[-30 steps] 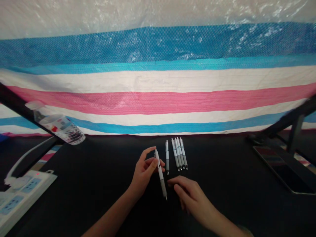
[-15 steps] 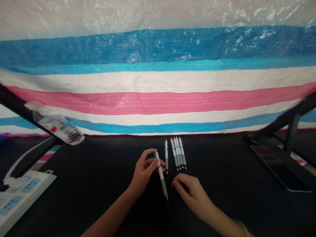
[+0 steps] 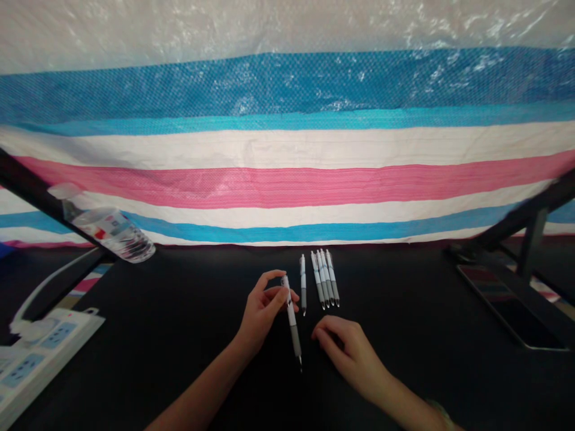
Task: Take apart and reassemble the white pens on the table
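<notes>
Between the thumb and fingers of my left hand point(image 3: 266, 305) is a white pen with a grey grip point(image 3: 294, 340), its tip pointing down toward me. The index finger rests at the pen's top end. My right hand point(image 3: 344, 344) lies on the black table with its fingers curled in; whether anything is inside them is hidden. Just beyond the hands, a single similar pen point(image 3: 303, 284) lies by itself. To its right, several matching pens point(image 3: 326, 278) lie side by side, tips toward me.
A white power strip point(image 3: 49, 353) with a plugged-in cable sits at the left. Behind it, a clear water bottle point(image 3: 114, 233) leans by a black bar. A dark phone point(image 3: 507, 305) lies at the right near a black stand point(image 3: 530, 239). A striped sheet point(image 3: 287, 185) hangs behind the table point(image 3: 179, 335).
The tip of the pen in my left hand has swung slightly to the left. My right hand and the pens on the table have stayed put.
</notes>
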A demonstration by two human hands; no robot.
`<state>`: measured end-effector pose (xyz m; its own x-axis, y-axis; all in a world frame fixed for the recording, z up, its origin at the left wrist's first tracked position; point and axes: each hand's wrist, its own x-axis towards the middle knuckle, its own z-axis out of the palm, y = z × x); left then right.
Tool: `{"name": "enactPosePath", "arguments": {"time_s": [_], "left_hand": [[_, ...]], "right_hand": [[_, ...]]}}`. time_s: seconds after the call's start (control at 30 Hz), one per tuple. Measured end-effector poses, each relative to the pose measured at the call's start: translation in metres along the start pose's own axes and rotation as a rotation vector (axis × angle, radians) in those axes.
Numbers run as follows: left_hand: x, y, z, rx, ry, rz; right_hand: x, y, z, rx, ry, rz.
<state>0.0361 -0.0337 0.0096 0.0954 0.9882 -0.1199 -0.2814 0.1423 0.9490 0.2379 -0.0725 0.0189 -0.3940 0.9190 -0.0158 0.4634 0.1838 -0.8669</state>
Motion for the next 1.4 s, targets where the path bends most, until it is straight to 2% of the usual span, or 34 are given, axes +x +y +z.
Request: {"name": "enactPosePath", "arguments": {"time_s": [0.27,0.37,0.47,0.53,0.63,0.73,0.8,0.93,1.03,1.27,1.4], "left_hand": [[0.007,0.010,0.007,0.120,0.026,0.036],[0.024,0.018,0.008,0.218,0.009,0.081],[0.049,0.022,0.006,0.423,-0.009,0.179],[0.065,0.019,0.005,0.623,-0.029,0.242],[0.075,0.010,0.003,0.705,-0.027,0.266],[0.064,0.002,0.000,0.751,-0.015,0.283],[0.049,0.002,-0.003,0.780,-0.067,0.296],[0.023,0.008,-0.010,0.995,-0.402,0.421],[0.019,0.008,-0.013,1.130,-0.530,0.491],[0.025,0.001,-0.009,1.189,-0.536,0.635],[0.023,0.000,-0.007,1.215,-0.514,0.658]], "right_hand": [[-0.001,0.000,0.002,-0.027,0.016,-0.031],[0.000,0.002,0.003,-0.027,0.022,-0.043],[0.000,0.004,0.004,-0.033,0.036,-0.057],[0.000,0.005,0.003,-0.053,0.049,-0.076],[0.000,0.004,0.000,-0.152,0.096,-0.149],[0.003,0.006,-0.007,-0.334,0.160,-0.271],[0.006,0.011,-0.011,-0.475,0.197,-0.372],[0.012,0.025,-0.011,-0.794,0.223,-0.579],[0.016,0.031,-0.007,-0.931,0.213,-0.627],[0.017,0.022,-0.008,-0.951,0.117,-0.609],[0.015,0.013,-0.012,-0.891,0.097,-0.678]]}}
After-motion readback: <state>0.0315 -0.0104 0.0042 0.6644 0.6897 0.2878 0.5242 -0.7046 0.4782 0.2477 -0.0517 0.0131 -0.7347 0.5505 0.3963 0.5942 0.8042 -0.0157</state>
